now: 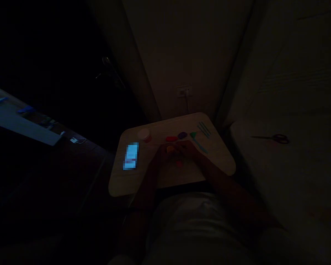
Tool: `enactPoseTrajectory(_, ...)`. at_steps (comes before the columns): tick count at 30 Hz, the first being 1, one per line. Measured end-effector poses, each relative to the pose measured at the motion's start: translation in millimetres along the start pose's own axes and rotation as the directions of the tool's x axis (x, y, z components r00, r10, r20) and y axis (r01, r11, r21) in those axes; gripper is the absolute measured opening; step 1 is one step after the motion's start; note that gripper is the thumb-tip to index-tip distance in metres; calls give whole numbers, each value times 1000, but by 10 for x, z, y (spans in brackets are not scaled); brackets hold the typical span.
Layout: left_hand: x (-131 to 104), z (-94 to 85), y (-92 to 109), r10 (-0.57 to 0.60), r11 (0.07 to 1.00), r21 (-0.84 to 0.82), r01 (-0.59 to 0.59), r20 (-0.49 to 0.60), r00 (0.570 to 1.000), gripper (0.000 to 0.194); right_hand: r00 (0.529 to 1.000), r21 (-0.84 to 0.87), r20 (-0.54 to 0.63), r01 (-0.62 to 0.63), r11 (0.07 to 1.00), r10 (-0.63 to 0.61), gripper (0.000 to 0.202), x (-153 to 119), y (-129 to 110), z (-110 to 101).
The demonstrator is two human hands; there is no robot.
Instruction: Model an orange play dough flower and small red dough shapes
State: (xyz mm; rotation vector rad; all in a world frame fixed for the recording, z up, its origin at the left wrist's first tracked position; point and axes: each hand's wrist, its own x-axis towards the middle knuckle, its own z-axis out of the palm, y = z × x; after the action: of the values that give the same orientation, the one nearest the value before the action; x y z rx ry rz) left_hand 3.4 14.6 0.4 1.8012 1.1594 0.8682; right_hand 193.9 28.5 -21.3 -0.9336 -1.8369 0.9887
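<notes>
Detail is lost in darkness; a yellow-orange piece (170, 149) is half hidden between the left hand (163, 152) and right hand (185, 148), and whether it is clenched by either cannot be told. Just beyond the grip, an elongated red piece (171, 138) and rounded purple piece (182, 135) are seen; leftward, room is left on the wood-toned tabletop (129, 184) before a blurred, bright screen (131, 156).

Table (121, 185): wood-toned, rounded corners. On it: lit phone (131, 156), left; lidded tub (145, 134) behind; red piece (171, 138); purple piece (182, 135); green-headed tool (199, 143); thin sticks (204, 130), far right; pinkish-red lump (179, 163), front.
</notes>
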Motion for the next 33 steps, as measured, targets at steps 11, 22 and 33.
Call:
enactPoseTrajectory(11, -24, -44, 57, -46, 997, -65, 53, 103, 994, 32, 1000, -35, -11, 27, 999, -27, 52, -4, -7, -23)
enactPoseTrajectory(22, 0, -11, 15, -63, 990, -128, 51, -95, 993, 43, 992, 45, -118, -43, 998, 48, 56, 5, 33, 9)
enactPoseTrajectory(33, 20, -24, 23, -114, 987, -136, 91, -175, 978, 39, 993, -10, -112, -23, 1000, 22, 41, 17, 17, 15)
